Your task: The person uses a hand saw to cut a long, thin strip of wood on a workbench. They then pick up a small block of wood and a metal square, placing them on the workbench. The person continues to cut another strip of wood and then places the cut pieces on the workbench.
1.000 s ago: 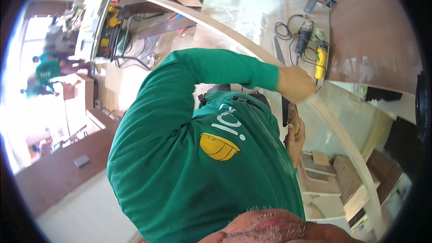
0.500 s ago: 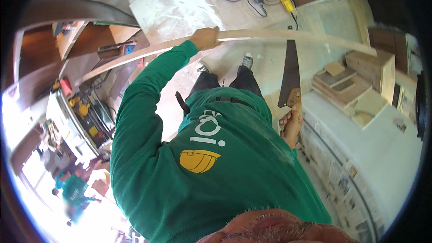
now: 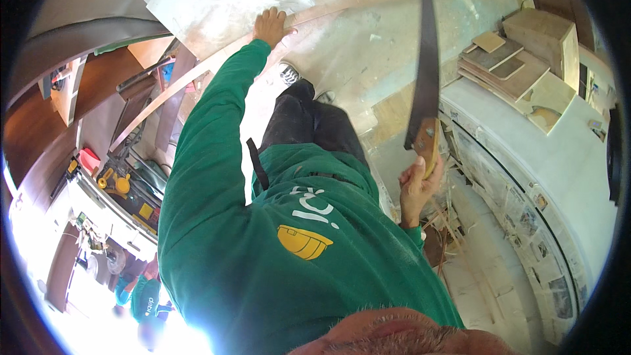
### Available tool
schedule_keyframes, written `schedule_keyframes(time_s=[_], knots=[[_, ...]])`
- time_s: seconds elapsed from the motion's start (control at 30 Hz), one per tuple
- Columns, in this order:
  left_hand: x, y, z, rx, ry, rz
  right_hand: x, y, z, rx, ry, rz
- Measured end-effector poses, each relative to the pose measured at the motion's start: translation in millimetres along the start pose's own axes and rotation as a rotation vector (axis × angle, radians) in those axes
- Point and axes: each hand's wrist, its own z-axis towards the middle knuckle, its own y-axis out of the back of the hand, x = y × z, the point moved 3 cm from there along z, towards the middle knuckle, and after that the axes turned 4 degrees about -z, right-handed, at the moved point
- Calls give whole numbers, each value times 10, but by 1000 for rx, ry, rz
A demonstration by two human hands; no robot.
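My left hand point(image 3: 269, 27) is over a long, thin wooden strip point(image 3: 338, 5), its fingers across the far side and its thumb on the near side. The strip runs from the lower left up past my hand towards the far right. My right hand point(image 3: 420, 187) grips the wooden handle of a handsaw point(image 3: 426, 72). The saw's dark blade points away from me, and its tip overlaps the strip in the picture. Whether blade and strip touch, I cannot tell.
A pale board point(image 3: 217, 0) lies at the far left. Wooden offcuts point(image 3: 503, 62) and a plywood box point(image 3: 542, 29) sit on a white surface point(image 3: 559, 138) at right. Shelves point(image 3: 66, 92) and yellow tools point(image 3: 118, 183) are at left. Another person in green point(image 3: 146, 297) is at lower left.
The strip has come down at its right end. My left hand has shifted left and away from me, its fingers straighter. The saw has swung up closer, and my feet have stepped.
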Motion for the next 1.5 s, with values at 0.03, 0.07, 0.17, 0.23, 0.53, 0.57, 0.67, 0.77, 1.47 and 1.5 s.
schedule_keyframes(time_s=[0.03,0.07,0.17,0.23,0.53,0.57,0.67,0.77,1.47,1.5], knots=[[1,-8,35,-55,-72,83,-6,-110,14,57,-33,80],[5,-20,46,-111,-148,166,-56,-235,43,117,-5,51],[181,-263,-8,-143,-59,125,-104,-545,385,244,183,-89],[154,-308,33,-94,-45,58,-156,-780,486,332,354,-214],[199,-465,-131,-246,-109,-76,-889,-1539,472,408,273,-70],[200,-434,-165,-257,-121,-106,-975,-1636,462,396,248,-74],[265,-440,-138,-328,-169,-211,-1228,-1921,563,326,239,-167],[348,-468,-125,-398,-217,-307,-1370,-2196,690,305,284,-205],[213,-427,-188,-612,-327,-342,-2251,-2347,375,378,285,-395],[212,-424,-183,-601,-323,-338,-2289,-2233,289,375,254,-402]])
